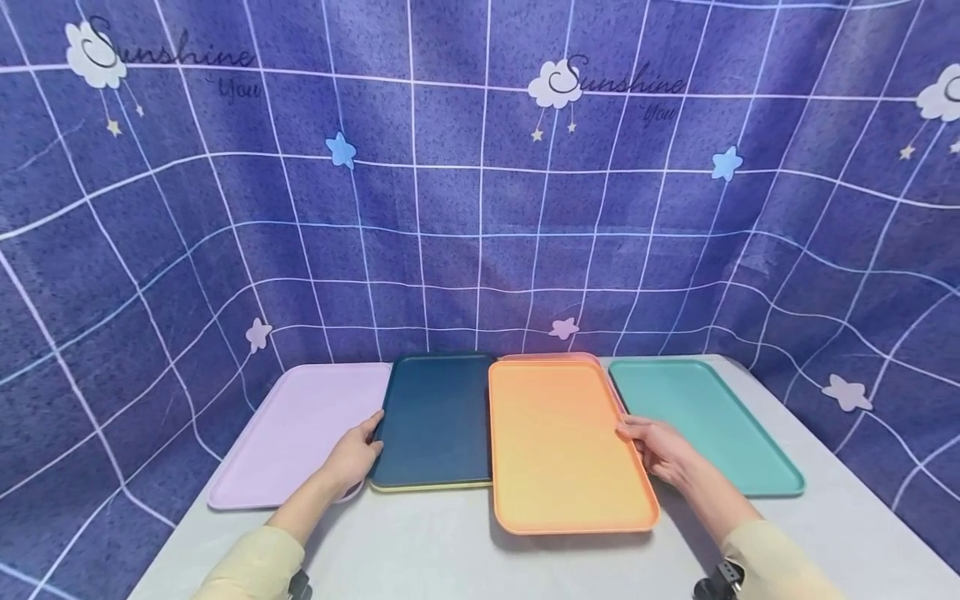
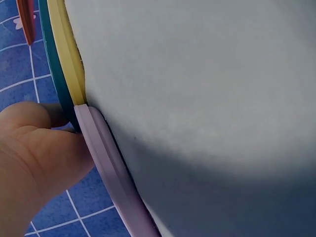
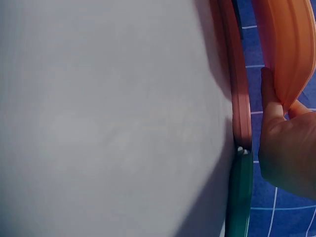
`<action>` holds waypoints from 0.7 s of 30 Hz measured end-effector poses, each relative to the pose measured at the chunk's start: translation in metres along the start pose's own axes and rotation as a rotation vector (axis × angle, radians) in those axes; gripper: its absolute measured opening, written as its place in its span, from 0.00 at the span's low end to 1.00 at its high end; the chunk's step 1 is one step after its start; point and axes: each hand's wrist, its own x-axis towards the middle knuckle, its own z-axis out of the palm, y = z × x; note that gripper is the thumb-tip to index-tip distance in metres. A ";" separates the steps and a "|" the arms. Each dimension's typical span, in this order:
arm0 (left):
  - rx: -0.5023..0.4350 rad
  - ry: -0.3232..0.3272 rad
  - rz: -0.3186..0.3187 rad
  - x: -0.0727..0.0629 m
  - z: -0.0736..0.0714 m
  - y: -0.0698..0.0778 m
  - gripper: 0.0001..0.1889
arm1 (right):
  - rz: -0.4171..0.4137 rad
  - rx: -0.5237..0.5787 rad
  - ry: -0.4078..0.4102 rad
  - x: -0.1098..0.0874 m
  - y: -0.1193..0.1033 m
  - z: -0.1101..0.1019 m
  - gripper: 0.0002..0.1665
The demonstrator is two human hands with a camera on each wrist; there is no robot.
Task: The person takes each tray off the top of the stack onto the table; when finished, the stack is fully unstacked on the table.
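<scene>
My right hand [image 1: 660, 448] grips the right edge of an orange tray [image 1: 566, 450]. In the right wrist view the orange tray [image 3: 291, 44] is raised and tilted above a salmon-red tray [image 3: 240, 98], with fingers on both sides of its rim. The left hand [image 1: 352, 454] touches the left edge of a dark blue tray [image 1: 435, 421] with its fingertips. That tray lies on a yellow tray [image 2: 69, 54], whose rim shows underneath. In the left wrist view the lilac tray's rim [image 2: 106, 163] hides part of the left hand.
The lilac tray [image 1: 315, 417] lies at the left and a green tray [image 1: 712, 425] at the right of the white-covered table [image 1: 420, 550]. A blue gridded curtain [image 1: 450, 192] hangs behind and at both sides.
</scene>
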 end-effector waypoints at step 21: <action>0.004 -0.014 -0.003 -0.001 0.004 -0.003 0.32 | 0.009 0.065 -0.136 -0.050 0.011 -0.036 0.20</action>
